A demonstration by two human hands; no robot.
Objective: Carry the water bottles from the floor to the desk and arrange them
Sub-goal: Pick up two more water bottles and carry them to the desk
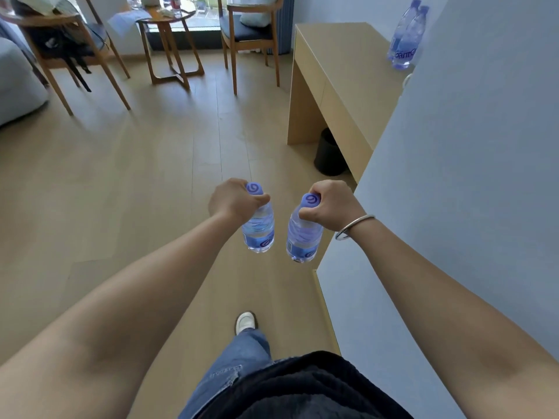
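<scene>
While each hand carries one bottle by the neck, the person stands on the wood floor (151, 182), mid-carry toward the bench (341, 68). Left hand (233, 201) has its grip curled round the neck just under the cap of the left bottle (258, 228); right hand (329, 204) is clamped the same way on the right bottle (302, 237). Both bottles hang upright in the air, near each other, not touching, well short of the bench. Two more bottles (406, 40) already stand on the bench's far end against the wall (484, 131), touching or nearly so, so my call is the task is partway done.

Handling: the bottles look full, clear thin plastic, so fairly heavy for their size and soft in the body; squeezing the middle would dent it. The neck under the cap ridge is the stiff spot and a good hold for carrying, as here. For setting down, the base is narrow, so a tilted landing could tip one into the standing pair. The label band looks smooth, likely slippery if wet.

Other stuff: bracelet (354, 226) on the right wrist, black bin (329, 152) under the bench, chairs (248, 34) and a small round table (169, 40) beyond.
</scene>
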